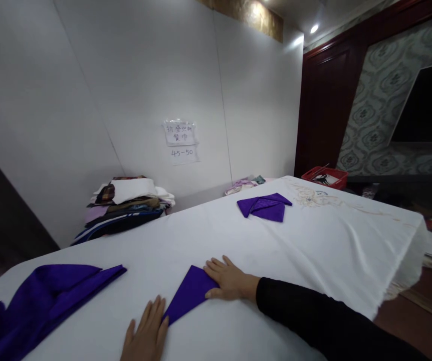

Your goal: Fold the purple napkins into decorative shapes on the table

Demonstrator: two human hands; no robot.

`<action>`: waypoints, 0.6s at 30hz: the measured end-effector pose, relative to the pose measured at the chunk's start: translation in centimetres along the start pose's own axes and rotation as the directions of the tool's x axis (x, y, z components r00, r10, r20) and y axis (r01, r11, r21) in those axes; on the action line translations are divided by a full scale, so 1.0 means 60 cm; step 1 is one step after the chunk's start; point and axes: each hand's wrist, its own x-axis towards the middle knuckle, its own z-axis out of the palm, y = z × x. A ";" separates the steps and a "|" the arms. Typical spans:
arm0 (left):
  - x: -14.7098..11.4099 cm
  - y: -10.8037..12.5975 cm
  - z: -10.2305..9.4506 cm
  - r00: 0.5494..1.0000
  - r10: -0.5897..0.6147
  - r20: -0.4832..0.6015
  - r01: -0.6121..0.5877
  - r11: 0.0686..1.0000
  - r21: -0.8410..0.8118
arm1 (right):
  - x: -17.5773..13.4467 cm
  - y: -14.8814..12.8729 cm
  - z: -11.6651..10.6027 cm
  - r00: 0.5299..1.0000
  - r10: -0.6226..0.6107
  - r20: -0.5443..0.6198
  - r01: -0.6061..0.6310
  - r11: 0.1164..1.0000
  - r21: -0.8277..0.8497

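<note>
A purple cloth napkin, folded into a flat triangle-like shape, lies on the white tablecloth between my hands. My right hand rests on its right side, fingers spread and thumb stretched out over the cloth. At the napkin's lower left corner, my left hand lies flat with fingers extended, the fingertips touching the edge. Farther back lies another folded purple napkin with pointed ends and overlapping layers. To the left, a larger loose purple cloth is bunched up and runs out of view.
A stack of folded garments stands beyond the table's far edge, against the white wall panels. Paper signs with handwriting are stuck there. Pinkish cloths and a red basket sit at the back. A dark screen hangs right.
</note>
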 end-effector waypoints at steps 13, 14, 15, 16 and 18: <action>0.049 0.102 -0.046 0.994 0.032 -0.105 -0.036 0.998 -0.043 | -0.002 0.004 0.010 0.999 -0.016 -0.034 0.014 0.999 -0.042; 0.057 0.122 -0.049 0.993 0.065 -0.094 -0.069 0.997 -0.041 | -0.002 0.004 0.011 0.999 -0.015 -0.040 0.013 0.999 -0.049; 0.063 0.135 -0.049 0.994 0.084 -0.073 -0.087 0.996 -0.035 | -0.002 0.004 0.011 0.999 -0.012 -0.044 0.010 0.998 -0.055; 0.067 0.142 -0.048 0.995 0.087 -0.049 -0.089 0.996 -0.028 | -0.002 0.004 0.011 0.999 -0.010 -0.048 0.007 0.998 -0.061; 0.069 0.138 -0.044 0.998 0.058 -0.007 -0.058 0.998 -0.023 | -0.001 0.005 0.011 0.999 -0.012 -0.048 0.008 0.998 -0.069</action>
